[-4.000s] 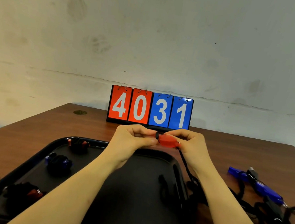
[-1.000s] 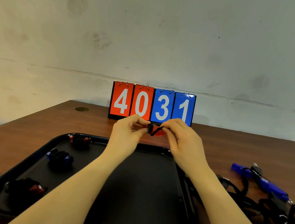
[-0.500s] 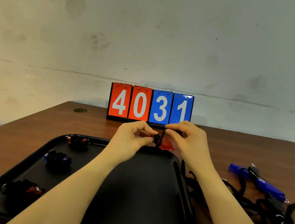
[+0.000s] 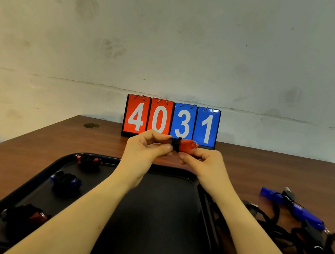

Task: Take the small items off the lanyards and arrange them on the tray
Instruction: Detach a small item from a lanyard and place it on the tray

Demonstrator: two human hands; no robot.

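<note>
Both hands hold a small red item (image 4: pixel 187 146) above the far edge of the black tray (image 4: pixel 161 223). A black cord (image 4: pixel 176 143) is wound around its left part. My left hand (image 4: pixel 144 151) pinches that wrapped end; my right hand (image 4: pixel 204 162) grips the red body from below. Three cord-wrapped items lie along the tray's left side: a red one (image 4: pixel 89 161) at the far corner, a blue one (image 4: pixel 66 181) in the middle, a red one (image 4: pixel 24 217) near me. Right of the tray lie blue items (image 4: pixel 299 210) on tangled black lanyards (image 4: pixel 305 243).
A flip scoreboard (image 4: pixel 171 122) reading 4031 stands at the table's far edge against the wall. The brown table (image 4: pixel 29 150) extends left of the tray. The lanyard tangle reaches the right edge of the view.
Since four seconds ago the hanging cord has been wound onto the red item. In the last half second both hands lifted it slightly and turned it level; the right hand dropped below it.
</note>
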